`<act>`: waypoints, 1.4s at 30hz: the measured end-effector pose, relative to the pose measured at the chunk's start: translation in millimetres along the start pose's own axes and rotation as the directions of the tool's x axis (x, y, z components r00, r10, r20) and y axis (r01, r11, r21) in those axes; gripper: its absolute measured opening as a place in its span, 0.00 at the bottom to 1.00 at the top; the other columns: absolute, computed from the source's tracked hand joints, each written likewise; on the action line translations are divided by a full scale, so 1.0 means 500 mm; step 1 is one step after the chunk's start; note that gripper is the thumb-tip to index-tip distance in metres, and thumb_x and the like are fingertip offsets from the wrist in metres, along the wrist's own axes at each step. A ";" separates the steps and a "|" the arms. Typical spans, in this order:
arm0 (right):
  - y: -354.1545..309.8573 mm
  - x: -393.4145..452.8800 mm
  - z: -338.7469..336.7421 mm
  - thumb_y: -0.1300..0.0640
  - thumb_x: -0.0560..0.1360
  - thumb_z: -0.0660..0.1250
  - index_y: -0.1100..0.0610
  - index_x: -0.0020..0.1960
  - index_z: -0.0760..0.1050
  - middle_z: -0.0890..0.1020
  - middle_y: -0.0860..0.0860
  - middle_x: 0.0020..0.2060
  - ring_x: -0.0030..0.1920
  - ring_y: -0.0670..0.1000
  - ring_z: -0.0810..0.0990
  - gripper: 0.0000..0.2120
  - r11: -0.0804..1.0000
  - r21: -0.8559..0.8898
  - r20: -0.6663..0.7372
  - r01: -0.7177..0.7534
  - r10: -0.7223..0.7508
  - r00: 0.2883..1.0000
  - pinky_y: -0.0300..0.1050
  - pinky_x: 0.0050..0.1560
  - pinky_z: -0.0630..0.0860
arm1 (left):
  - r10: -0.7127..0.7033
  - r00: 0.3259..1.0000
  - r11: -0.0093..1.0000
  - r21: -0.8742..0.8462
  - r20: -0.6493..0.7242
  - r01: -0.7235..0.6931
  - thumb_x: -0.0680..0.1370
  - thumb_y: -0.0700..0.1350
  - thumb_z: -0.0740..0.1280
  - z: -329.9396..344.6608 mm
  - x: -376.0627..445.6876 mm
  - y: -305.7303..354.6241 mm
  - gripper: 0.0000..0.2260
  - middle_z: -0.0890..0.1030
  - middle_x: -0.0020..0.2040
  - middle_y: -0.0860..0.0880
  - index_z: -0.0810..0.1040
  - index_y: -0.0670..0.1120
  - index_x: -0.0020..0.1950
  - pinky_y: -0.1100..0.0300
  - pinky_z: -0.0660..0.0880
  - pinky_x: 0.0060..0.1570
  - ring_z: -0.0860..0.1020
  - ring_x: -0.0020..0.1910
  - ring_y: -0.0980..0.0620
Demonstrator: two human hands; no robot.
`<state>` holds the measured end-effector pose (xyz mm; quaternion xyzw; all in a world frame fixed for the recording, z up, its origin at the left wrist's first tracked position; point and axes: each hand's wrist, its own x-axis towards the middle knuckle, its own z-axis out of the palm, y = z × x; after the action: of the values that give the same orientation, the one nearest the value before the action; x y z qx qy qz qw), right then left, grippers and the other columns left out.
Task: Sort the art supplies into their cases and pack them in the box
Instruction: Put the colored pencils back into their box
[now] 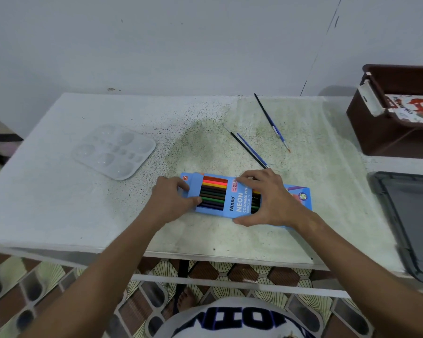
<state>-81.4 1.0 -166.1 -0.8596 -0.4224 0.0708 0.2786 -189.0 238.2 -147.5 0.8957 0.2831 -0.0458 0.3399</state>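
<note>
A blue coloured-pencil case [232, 203] lies flat on the speckled table [59, 191], its window showing several pencils inside. My left hand [174, 198] grips the case's left end, with the fingers curled over its flap. My right hand [266, 198] holds the case across its right half, thumb at the near edge and fingers over the far edge. Three paint brushes lie beyond it: two side by side [248, 148] and one further back [271, 121]. A brown box [376, 132] stands at the right, holding a printed pack [413, 108].
A clear plastic paint palette [114, 151] lies at the table's left. A dark grey lid or tray [410, 215] rests at the right edge. The wall stands close behind the table. Patterned floor shows below the front edge.
</note>
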 end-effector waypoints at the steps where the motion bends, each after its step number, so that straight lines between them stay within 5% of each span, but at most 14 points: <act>1: 0.000 0.001 0.006 0.29 0.56 0.70 0.50 0.65 0.74 0.72 0.44 0.60 0.60 0.47 0.67 0.43 1.000 0.013 -0.029 0.002 -0.002 1.000 0.45 0.66 0.55 | 0.008 1.000 1.000 -0.029 -0.003 -0.008 0.67 0.54 0.77 0.003 -0.001 0.000 0.17 0.71 0.55 0.45 0.77 0.50 0.50 0.58 0.71 0.42 0.75 0.51 0.47; 7: -0.004 0.007 0.017 0.31 0.55 0.73 0.49 0.62 0.77 0.73 0.43 0.59 0.59 0.47 0.68 0.39 0.999 0.046 -0.130 0.011 -0.005 0.992 0.46 0.64 0.57 | 0.090 0.993 0.965 -0.240 -0.073 -0.105 0.74 0.51 0.72 0.005 -0.013 0.005 0.05 0.74 0.41 0.44 0.82 0.50 0.45 0.67 0.64 0.29 0.69 0.29 0.49; 10: -0.017 0.018 0.021 0.31 0.55 0.74 0.48 0.62 0.76 0.73 0.42 0.59 0.59 0.47 0.68 0.39 0.999 0.046 -0.146 0.020 -0.013 0.989 0.45 0.65 0.56 | 0.107 0.991 0.938 -0.323 -0.081 -0.128 0.72 0.48 0.74 0.009 -0.021 0.020 0.05 0.80 0.44 0.47 0.82 0.50 0.45 0.61 0.70 0.38 0.75 0.39 0.53; 13: -0.028 0.028 0.027 0.30 0.54 0.72 0.49 0.63 0.76 0.73 0.43 0.60 0.59 0.46 0.67 0.41 0.999 0.038 -0.157 0.013 -0.007 0.988 0.44 0.65 0.55 | 0.066 0.984 0.925 -0.360 -0.168 -0.123 0.68 0.47 0.78 0.016 -0.022 0.030 0.18 0.77 0.51 0.51 0.75 0.48 0.52 0.55 0.76 0.46 0.76 0.52 0.52; 18: -0.032 0.031 0.028 0.29 0.55 0.72 0.50 0.64 0.75 0.72 0.43 0.61 0.59 0.45 0.65 0.43 0.999 0.043 -0.154 -0.006 0.012 0.988 0.44 0.65 0.55 | 0.011 0.995 0.845 -0.531 -0.103 -0.064 0.63 0.46 0.81 0.008 -0.015 0.029 0.31 0.80 0.52 0.49 0.71 0.48 0.61 0.61 0.77 0.40 0.81 0.47 0.54; 23: -0.049 0.041 0.026 0.31 0.54 0.73 0.50 0.64 0.75 0.73 0.43 0.60 0.59 0.47 0.67 0.42 0.996 0.091 -0.148 -0.020 0.033 0.988 0.47 0.65 0.60 | 0.105 0.994 0.822 -0.559 -0.041 -0.110 0.65 0.46 0.80 0.003 -0.010 0.033 0.27 0.83 0.48 0.53 0.73 0.50 0.60 0.65 0.78 0.35 0.83 0.41 0.56; 27: -0.056 0.048 0.019 0.32 0.54 0.75 0.49 0.63 0.75 0.73 0.40 0.60 0.60 0.46 0.68 0.41 0.990 0.141 -0.128 -0.032 0.050 0.990 0.50 0.67 0.63 | 0.206 0.977 0.777 -0.617 0.060 -0.127 0.71 0.43 0.76 -0.013 -0.006 0.029 0.20 0.85 0.48 0.50 0.77 0.50 0.62 0.57 0.81 0.40 0.84 0.44 0.49; 42: -0.076 0.076 0.030 0.36 0.56 0.79 0.50 0.66 0.73 0.73 0.42 0.63 0.62 0.47 0.67 0.42 0.987 0.144 -0.121 -0.067 0.085 0.989 0.54 0.68 0.64 | 0.257 0.945 0.703 -0.710 0.200 -0.041 0.73 0.39 0.74 -0.023 0.022 0.005 0.24 0.84 0.51 0.44 0.72 0.51 0.65 0.49 0.81 0.49 0.83 0.49 0.45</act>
<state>-89.0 55.1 -153.8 -0.8562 -0.3648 0.0561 0.3615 -179.7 249.3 -140.5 0.7050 0.1532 -0.0360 0.6915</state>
